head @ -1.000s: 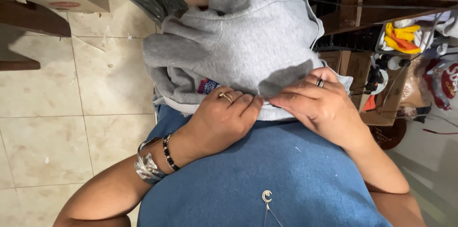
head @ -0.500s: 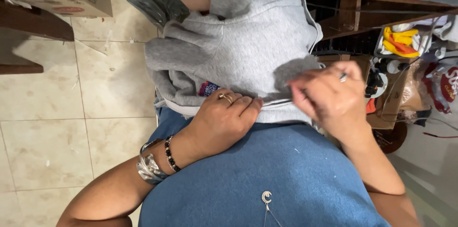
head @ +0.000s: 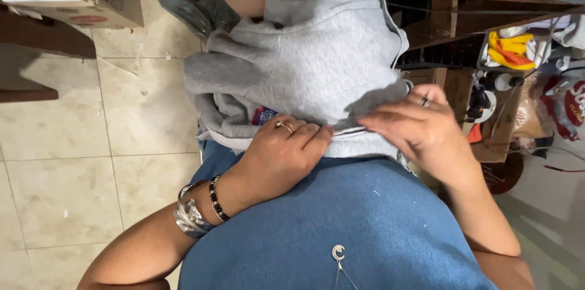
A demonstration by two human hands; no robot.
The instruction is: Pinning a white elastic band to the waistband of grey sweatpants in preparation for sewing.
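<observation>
A grey sweatshirt (head: 317, 64) lies bunched on my lap, over my blue top (head: 341, 223). My left hand (head: 283, 150), with a ring and bracelets at the wrist, presses down on the garment's near hem beside a small coloured label (head: 263, 115). My right hand (head: 420, 131), also ringed, rests on the hem further right, fingers extended and pinching the grey fabric edge. A white cord or trim (head: 228, 141) runs along the hem under my left hand.
Beige floor tiles (head: 73, 162) spread to the left. A cardboard box (head: 91, 3) sits at the top left by dark wooden furniture (head: 36, 40). On the right are cluttered shelves with yellow cloth (head: 509, 52), bottles and packets (head: 570, 107).
My right hand has slid rightward along the hem, away from my left hand, smoothing the fabric. My left hand has stayed pressed in place.
</observation>
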